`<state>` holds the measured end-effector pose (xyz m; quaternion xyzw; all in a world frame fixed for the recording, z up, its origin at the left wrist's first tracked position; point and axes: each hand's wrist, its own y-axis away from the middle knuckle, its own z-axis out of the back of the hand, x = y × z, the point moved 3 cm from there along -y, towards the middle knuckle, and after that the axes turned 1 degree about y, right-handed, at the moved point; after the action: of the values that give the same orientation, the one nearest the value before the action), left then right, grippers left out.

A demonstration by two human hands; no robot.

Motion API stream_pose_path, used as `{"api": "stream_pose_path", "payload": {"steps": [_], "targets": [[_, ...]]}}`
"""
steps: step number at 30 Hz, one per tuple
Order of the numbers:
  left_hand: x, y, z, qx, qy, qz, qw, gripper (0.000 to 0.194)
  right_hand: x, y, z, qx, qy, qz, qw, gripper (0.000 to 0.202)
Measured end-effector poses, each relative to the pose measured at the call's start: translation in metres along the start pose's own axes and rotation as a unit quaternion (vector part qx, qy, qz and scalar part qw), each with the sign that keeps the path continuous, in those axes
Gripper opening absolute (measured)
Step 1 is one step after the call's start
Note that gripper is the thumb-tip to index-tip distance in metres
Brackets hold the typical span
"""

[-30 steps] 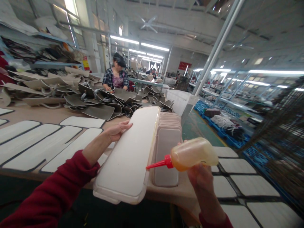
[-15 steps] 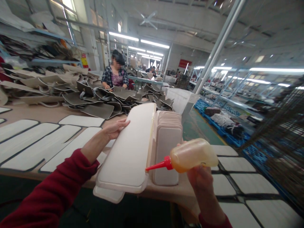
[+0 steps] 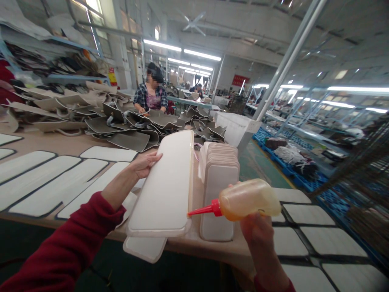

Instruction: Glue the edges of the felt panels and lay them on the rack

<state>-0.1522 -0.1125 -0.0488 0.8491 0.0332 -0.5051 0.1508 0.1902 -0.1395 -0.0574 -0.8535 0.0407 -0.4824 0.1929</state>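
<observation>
My left hand (image 3: 145, 164) grips the left edge of a white rounded panel (image 3: 165, 186), thumb on its face and fingers hidden behind. The panel is tilted up above the table, and a thin yellowish line of glue runs along its right edge. In my right hand (image 3: 257, 229) is a squeeze glue bottle (image 3: 249, 199), held sideways, amber liquid inside. Its red nozzle tip touches the panel's edge near the lower right corner. A second white panel (image 3: 144, 248) juts out below the held one. Just to the right stands a stack of pale panels (image 3: 220, 194).
White panels with dark edges (image 3: 45, 178) lie on the table at left; more pale panels (image 3: 310, 214) lie at right. Grey-brown bag pieces (image 3: 130, 136) are heaped across the back, where a person (image 3: 152, 91) works. A metal pole (image 3: 282, 65) rises beyond the stack.
The view has shifted slightly, so the surroundings sit a little further right. The held panel has turned slightly, leaving a wider gap to the stack. The nozzle stays at its lower right edge.
</observation>
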Motion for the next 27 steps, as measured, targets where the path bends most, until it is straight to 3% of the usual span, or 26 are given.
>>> {"api": "stream_pose_path", "payload": {"steps": [13, 22, 27], "targets": [[-0.006, -0.012, 0.019, -0.028, 0.023, -0.019, 0.999, 0.022, -0.006, -0.009, -0.021, -0.008, -0.008, 0.01, 1.0, 0.058], [-0.011, -0.011, 0.025, -0.063, 0.02, -0.02, 0.998, 0.03, -0.017, -0.001, -0.015, -0.077, 0.019, 0.009, 0.997, 0.062], [-0.011, -0.01, 0.025, -0.093, 0.04, -0.024, 0.995, 0.03, -0.015, 0.003, -0.017, -0.121, 0.04, 0.048, 0.991, 0.066]]}}
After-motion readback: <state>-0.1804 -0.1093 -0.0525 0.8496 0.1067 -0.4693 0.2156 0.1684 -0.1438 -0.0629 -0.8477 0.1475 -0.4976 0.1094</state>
